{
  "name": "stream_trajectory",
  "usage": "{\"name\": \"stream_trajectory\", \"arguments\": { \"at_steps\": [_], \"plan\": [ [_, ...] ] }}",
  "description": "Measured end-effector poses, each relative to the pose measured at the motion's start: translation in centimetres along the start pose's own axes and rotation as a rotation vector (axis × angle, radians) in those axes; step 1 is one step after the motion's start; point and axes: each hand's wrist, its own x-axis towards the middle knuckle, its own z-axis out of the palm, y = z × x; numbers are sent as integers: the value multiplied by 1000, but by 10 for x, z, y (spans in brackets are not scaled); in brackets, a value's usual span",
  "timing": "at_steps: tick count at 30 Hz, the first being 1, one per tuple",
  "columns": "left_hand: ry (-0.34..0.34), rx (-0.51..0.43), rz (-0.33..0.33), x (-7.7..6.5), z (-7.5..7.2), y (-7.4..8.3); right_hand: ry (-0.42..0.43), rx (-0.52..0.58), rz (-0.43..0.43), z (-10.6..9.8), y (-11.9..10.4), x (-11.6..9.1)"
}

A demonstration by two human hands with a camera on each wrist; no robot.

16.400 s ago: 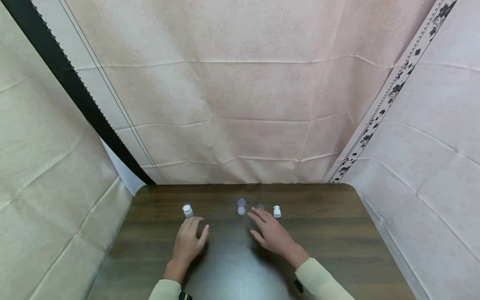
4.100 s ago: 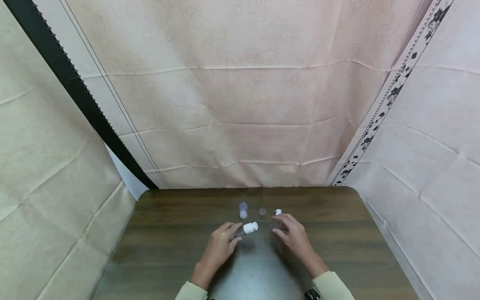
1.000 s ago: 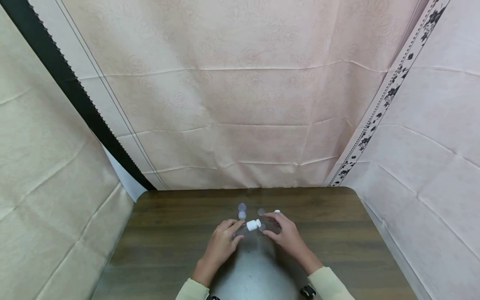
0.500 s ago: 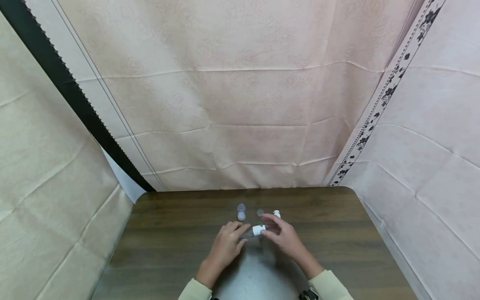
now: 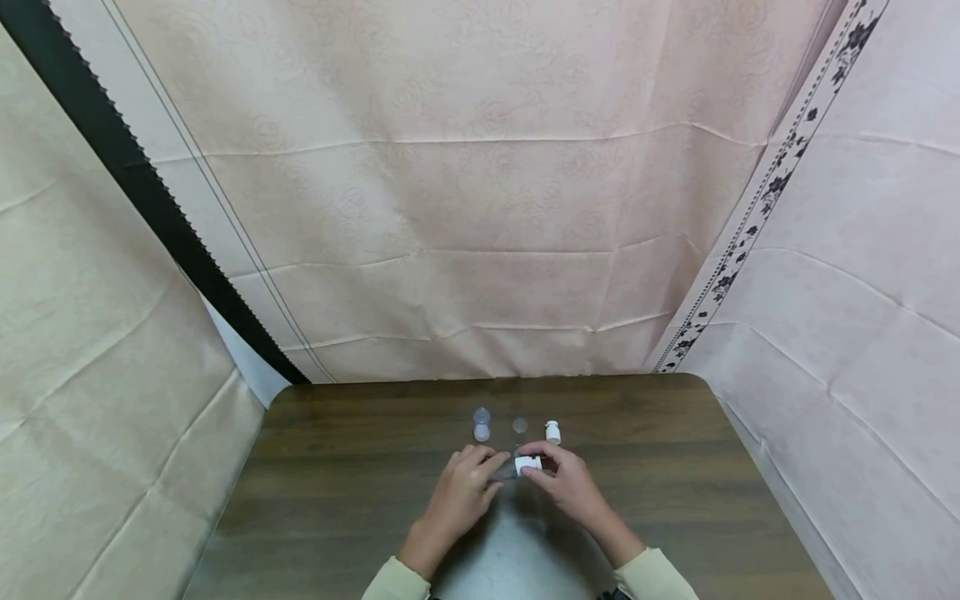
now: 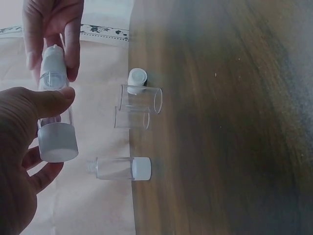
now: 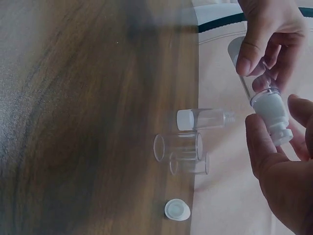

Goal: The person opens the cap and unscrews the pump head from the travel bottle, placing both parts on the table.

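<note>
A clear pump bottle with a white base (image 6: 58, 142) is in my left hand (image 5: 461, 493), whose thumb and fingers grip its clear body. It lies tilted in the air above the table. My right hand (image 5: 570, 487) has thumb and fingers around the bottle's white pump top (image 7: 272, 111). Behind the hands, another clear bottle (image 7: 209, 119) with a white base stands without a top. Two clear cylindrical caps (image 7: 178, 146) stand to its right, one nearer than the other. Farther right is a loose white pump top (image 5: 552, 432).
The brown wooden table (image 5: 337, 467) has its far edge just behind the row of parts. Pale cloth (image 5: 480, 250) hangs behind it and on both sides.
The left hand has brought the bottle from the left to the middle. Within the last second both hands drew nearer, the right fingers closing on the pump top; the clear cap by them now stands apart.
</note>
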Motion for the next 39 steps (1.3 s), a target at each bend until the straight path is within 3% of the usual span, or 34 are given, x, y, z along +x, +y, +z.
{"name": "stream_trajectory", "arguments": {
  "at_steps": [14, 31, 39],
  "plan": [
    [-42, -46, -33, 1, -1, 5, 43, 31, 53, 1, 7, -2],
    [-96, -119, -53, 1, -3, 5, 85, -54, 28, 2, 8, -7],
    [-131, -125, -70, 2, -5, 7, 114, -114, -41, 5, 8, -9]
  ]
}}
